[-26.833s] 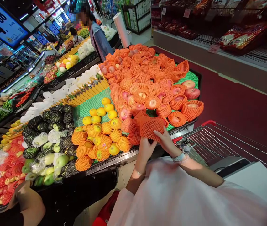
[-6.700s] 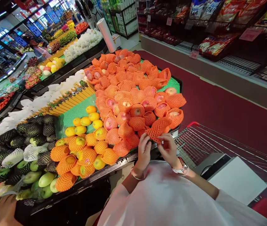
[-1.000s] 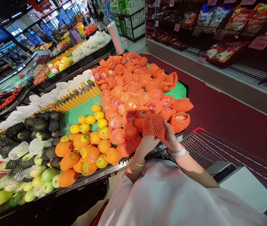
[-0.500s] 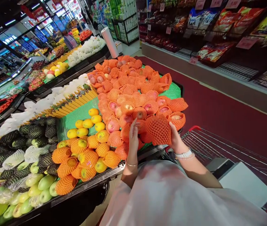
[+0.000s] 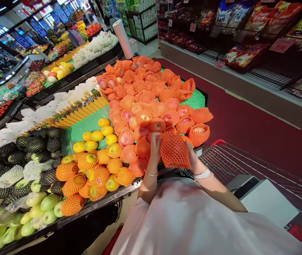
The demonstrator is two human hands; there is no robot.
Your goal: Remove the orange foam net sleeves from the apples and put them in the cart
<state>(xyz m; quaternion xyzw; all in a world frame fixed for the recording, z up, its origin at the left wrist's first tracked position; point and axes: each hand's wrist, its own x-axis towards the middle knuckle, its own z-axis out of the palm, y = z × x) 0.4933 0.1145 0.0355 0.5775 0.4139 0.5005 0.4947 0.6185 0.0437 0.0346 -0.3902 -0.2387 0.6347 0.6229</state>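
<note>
My right hand (image 5: 193, 158) is wrapped around the right side of a fruit in an orange foam net (image 5: 175, 150), held above the front of the display. The net hides the fruit inside it. My left hand (image 5: 155, 145) has its fingers pinched together at the upper left edge of that same net. Just beyond both hands lies a heap of apples in orange foam nets (image 5: 145, 94), some showing red skin through the open ends.
Left of the apples are bare oranges (image 5: 98, 135), netted oranges (image 5: 98, 177), dark netted fruit (image 5: 36, 145) and green apples (image 5: 51, 202). A wire shopping cart (image 5: 220, 156) stands close on my right, holding a white box (image 5: 270, 202). Packaged goods (image 5: 246, 55) line the shelf beyond the aisle.
My left hand has closed its fingers and come to the net's edge. The netted fruit in my right hand has shifted slightly left and down.
</note>
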